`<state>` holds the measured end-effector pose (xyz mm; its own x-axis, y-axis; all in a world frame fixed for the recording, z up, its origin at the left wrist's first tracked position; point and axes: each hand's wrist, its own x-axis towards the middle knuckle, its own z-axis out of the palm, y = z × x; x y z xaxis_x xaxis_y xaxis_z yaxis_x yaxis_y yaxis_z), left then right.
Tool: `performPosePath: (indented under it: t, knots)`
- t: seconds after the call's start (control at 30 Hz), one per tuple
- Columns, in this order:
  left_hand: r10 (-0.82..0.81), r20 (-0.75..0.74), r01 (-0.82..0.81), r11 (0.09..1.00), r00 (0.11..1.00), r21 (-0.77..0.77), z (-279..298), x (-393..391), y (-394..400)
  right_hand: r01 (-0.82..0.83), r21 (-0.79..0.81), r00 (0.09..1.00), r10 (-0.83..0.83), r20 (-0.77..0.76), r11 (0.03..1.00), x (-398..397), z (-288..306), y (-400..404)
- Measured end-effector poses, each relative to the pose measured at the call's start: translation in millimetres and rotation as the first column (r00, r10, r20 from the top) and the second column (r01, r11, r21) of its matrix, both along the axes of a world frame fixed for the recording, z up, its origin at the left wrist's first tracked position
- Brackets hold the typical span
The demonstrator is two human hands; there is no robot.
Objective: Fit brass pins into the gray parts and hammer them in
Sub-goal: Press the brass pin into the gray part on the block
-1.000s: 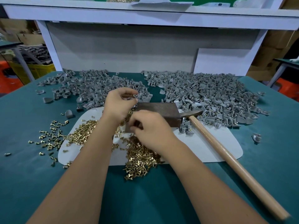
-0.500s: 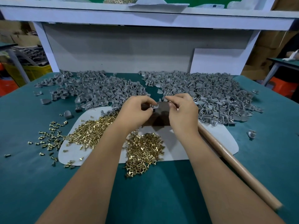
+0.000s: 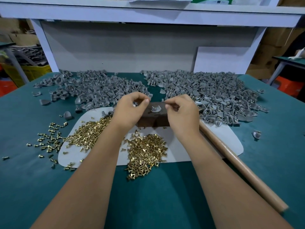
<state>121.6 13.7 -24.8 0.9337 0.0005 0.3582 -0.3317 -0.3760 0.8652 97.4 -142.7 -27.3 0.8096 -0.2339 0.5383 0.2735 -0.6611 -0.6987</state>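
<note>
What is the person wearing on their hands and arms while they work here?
Nothing that shows. The left hand and the right hand are bare, with no gloves, rings or watch in view. Both forearms are uncovered up to the picture's bottom edge, so no sleeves appear.

A single wide-angle view from the person's head, looking forward and down over a green table (image 3: 24, 179). Both forearms run up from the bottom edge, so the left hand (image 3: 130, 109) and right hand (image 3: 181, 113) sit near mid-frame, fairly close to the lens. The camera faces a gray backboard (image 3: 115, 52) under a shelf (image 3: 148, 15). Straight edges bow toward the borders, and the far corners look soft, perhaps out of focus
</note>
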Motion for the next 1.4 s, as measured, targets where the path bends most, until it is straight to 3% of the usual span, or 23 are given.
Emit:
performPosePath:
  t: [0.13,0.37,0.63,0.97,1.4]
  knots:
    - [-0.06,-0.018,0.061,0.996,0.998,0.068,-4.3,-0.3,-1.0,-0.07,0.008,0.997,0.07,-0.013,0.998,-0.4,1.1,3.7]
    - [-0.045,0.041,0.031,0.957,0.998,0.288,-4.1,0.1,-5.6,-0.158,0.069,0.987,0.158,-0.005,0.985,1.4,-1.5,1.8]
    - [-0.066,0.063,0.046,0.96,0.996,0.275,-8.0,2.8,-7.0,-0.23,0.089,0.972,0.233,-0.025,0.969,4.1,-1.2,1.2]
    - [-0.079,0.066,0.06,0.966,0.995,0.252,-10.1,6.1,-9.6,-0.223,-0.102,0.972,0.214,-0.092,0.97,5.9,6.5,5.2]
    - [-0.104,0.011,0.101,0.984,0.995,0.145,-11.8,5.9,-10.2,-0.236,-0.12,0.968,0.222,-0.115,0.964,5.8,3.5,5.8]
